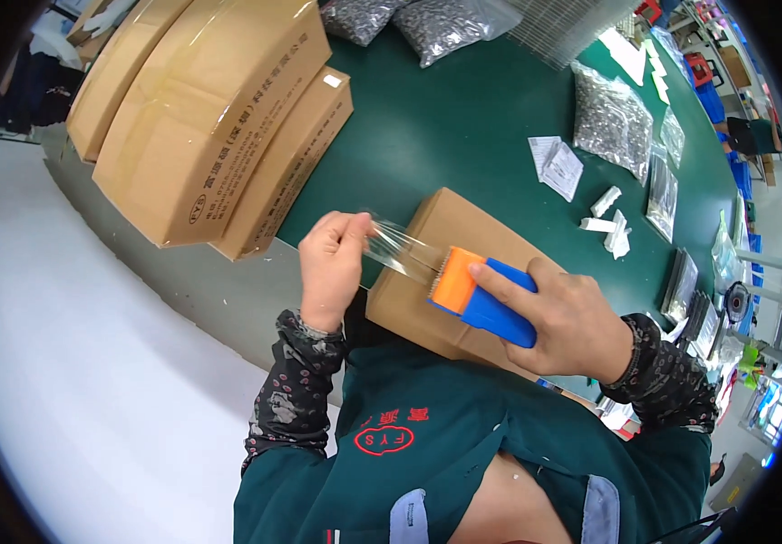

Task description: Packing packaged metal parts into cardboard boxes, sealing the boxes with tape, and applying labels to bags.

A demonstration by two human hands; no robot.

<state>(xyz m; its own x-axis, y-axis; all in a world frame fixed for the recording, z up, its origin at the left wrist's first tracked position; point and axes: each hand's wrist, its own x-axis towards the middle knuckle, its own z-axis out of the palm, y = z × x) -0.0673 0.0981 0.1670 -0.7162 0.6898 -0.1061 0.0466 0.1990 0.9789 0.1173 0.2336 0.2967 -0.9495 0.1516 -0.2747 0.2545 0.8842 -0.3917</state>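
Head view, and closest in, above the dark green cloth of the shirt point(445, 399), an orange-and-blue plastic tape dispenser point(500, 304) is gripped in the right hand point(577, 317), its toothed edge turned leftward. Glossy clear tape point(400, 251) is stretched from it to the left hand point(332, 267), pinched there by thumb and fingers. Beneath, a smooth brown cardboard box point(477, 227) is set at the edge of the green table point(445, 118), partly hidden by dispenser and hand. Farther off, lumpy clear bags point(613, 118) are filled with grey pieces too tiny to be identified; a wire grid point(561, 32) is cut off above.
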